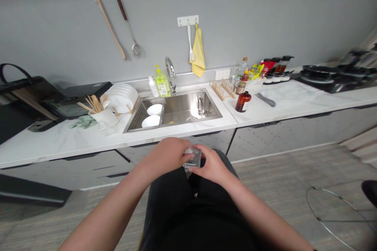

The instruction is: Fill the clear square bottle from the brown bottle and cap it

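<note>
Both my hands meet in front of my body, below the counter's front edge. My left hand (166,156) is curled over the top of a small clear object (193,157), perhaps glass or plastic. From the right side my right hand (210,164) grips the same object with bent fingers. What the object is stays unclear, as my fingers cover most of it. Beyond my hands lies the steel sink (188,106) with two white bowls (153,115) on its left rack.
A white counter (59,141) runs across the view. On it stand stacked white plates (122,96), a cup of chopsticks (101,113), soap bottles (161,82), a brown bottle (243,102) and a wooden rack (224,88). Dark pans (324,72) sit far right. A wire-framed stool (338,211) stands lower right.
</note>
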The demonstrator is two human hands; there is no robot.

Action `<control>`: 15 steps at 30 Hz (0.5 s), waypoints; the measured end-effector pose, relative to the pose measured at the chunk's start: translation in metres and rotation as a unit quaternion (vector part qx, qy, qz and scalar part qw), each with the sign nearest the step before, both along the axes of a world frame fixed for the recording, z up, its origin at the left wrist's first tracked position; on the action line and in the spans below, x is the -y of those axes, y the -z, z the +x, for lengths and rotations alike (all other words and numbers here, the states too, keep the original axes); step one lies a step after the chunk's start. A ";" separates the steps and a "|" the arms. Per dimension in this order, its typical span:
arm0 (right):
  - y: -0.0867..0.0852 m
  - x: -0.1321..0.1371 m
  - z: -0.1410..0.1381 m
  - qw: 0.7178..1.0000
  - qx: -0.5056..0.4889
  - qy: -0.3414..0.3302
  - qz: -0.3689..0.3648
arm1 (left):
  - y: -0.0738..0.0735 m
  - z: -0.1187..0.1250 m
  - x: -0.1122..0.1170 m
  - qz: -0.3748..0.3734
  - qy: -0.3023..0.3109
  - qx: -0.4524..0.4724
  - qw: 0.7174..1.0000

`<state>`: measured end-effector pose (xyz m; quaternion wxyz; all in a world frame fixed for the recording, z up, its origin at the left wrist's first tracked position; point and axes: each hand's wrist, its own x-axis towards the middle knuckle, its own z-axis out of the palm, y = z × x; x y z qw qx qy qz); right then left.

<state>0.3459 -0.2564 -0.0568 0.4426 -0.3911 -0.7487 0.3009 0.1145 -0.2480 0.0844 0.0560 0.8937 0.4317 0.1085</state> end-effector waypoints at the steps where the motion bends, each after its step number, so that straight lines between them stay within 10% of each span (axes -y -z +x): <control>1: 0.000 0.002 -0.001 1.000 -0.002 -0.002 -0.003 | -0.002 0.001 0.002 -0.004 0.009 0.005 1.000; 7: -0.005 0.012 0.000 1.000 0.000 -0.011 -0.014 | -0.017 -0.001 0.015 -0.071 0.133 0.039 0.988; 15: -0.006 0.018 0.006 1.000 0.002 0.002 -0.007 | 0.018 0.012 0.044 -0.021 -0.065 0.091 0.993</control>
